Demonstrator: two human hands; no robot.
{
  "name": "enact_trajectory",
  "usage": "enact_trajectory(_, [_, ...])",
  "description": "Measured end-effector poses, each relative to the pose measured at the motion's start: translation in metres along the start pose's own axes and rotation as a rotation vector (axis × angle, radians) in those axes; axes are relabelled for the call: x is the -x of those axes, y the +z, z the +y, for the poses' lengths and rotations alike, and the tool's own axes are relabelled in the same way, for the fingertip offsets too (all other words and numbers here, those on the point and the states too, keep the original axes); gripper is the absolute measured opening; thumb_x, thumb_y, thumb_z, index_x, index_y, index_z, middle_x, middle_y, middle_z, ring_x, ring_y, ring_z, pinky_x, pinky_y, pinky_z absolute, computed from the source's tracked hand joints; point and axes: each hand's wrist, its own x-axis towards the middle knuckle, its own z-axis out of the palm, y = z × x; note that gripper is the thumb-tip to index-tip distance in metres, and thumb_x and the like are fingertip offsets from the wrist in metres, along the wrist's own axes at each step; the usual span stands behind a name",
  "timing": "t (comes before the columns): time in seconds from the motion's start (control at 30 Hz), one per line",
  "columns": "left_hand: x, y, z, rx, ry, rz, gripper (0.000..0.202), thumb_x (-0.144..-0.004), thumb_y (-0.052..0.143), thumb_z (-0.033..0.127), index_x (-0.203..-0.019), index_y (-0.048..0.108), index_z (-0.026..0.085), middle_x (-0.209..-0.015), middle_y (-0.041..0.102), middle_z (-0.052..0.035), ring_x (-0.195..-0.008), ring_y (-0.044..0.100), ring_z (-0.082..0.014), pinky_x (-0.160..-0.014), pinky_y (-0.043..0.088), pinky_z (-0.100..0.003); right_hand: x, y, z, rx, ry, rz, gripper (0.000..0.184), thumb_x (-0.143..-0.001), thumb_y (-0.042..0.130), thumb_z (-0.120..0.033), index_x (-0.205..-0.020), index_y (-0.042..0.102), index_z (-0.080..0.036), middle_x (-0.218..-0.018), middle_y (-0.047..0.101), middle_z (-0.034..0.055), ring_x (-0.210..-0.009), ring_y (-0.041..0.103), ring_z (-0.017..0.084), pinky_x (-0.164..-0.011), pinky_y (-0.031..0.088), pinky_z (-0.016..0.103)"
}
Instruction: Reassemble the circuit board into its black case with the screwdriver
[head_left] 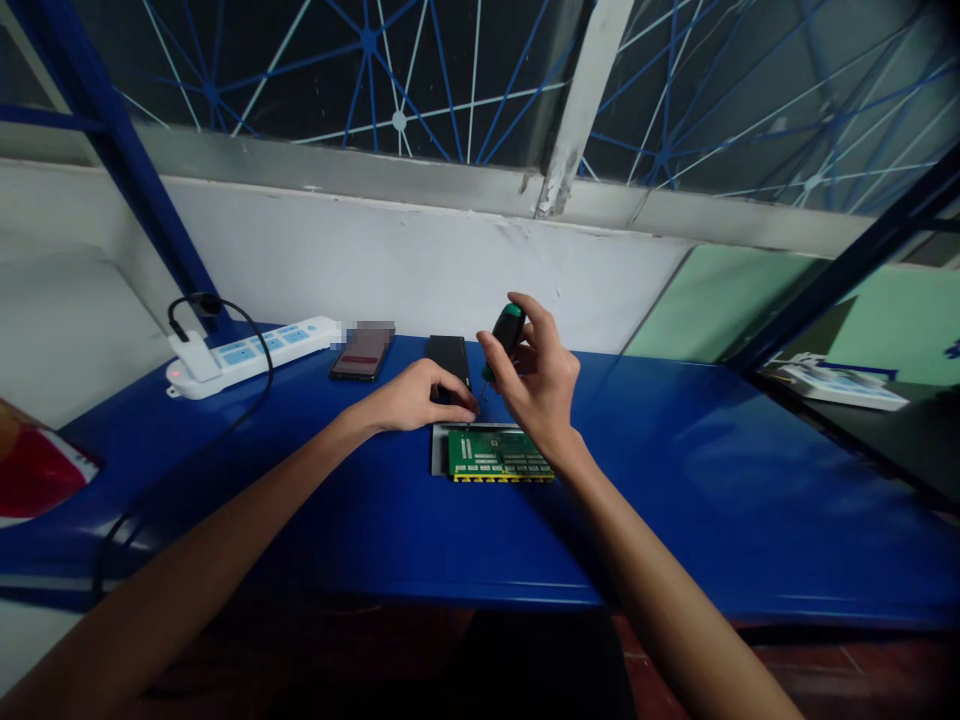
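A green circuit board point(496, 455) lies on a grey metal plate point(439, 450) on the blue table point(675, 480). My right hand point(541, 385) grips a green-handled screwdriver point(506, 335), held upright with its tip down at the board's far left corner. My left hand point(420, 395) is closed in a pinch right by the screwdriver tip, at the plate's far edge. What the left fingers pinch is too small to make out.
A black flat box point(448, 357) and a dark phone point(361, 355) lie behind the board. A white power strip point(247, 355) with a plugged black cable point(247, 400) sits at the back left. A white wall rises behind the table. A second surface with white items point(844, 385) is at right.
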Motion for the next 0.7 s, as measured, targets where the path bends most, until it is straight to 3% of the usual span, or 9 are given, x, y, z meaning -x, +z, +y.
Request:
enact_trajectory(0.33, [0.0, 0.003, -0.009, -0.017, 0.005, -0.021, 0.012, -0.077, 0.069, 0.027, -0.083, 0.075, 0.018, -0.086, 0.073, -0.0067, -0.083, 0.067, -0.0199, -0.078, 0.046, -0.029, 0.007, 0.003, 0.004, 0.07, -0.072, -0.025, 0.043, -0.09, 0.052, -0.044, -0.129, 0.045, -0.027, -0.077, 0.062, 0.0001, -0.053, 0.057, 0.014, -0.06, 0.053, 0.031])
enact_trajectory(0.7, [-0.001, 0.002, -0.014, -0.049, 0.021, -0.043, 0.015, -0.078, 0.069, 0.027, -0.084, 0.074, 0.015, -0.085, 0.074, -0.0065, -0.082, 0.067, -0.0177, -0.077, 0.046, -0.026, 0.009, 0.007, 0.009, 0.065, -0.116, 0.01, 0.042, -0.091, 0.053, -0.04, -0.128, 0.047, -0.022, -0.072, 0.059, -0.0011, -0.05, 0.054, 0.011, -0.056, 0.049, 0.027])
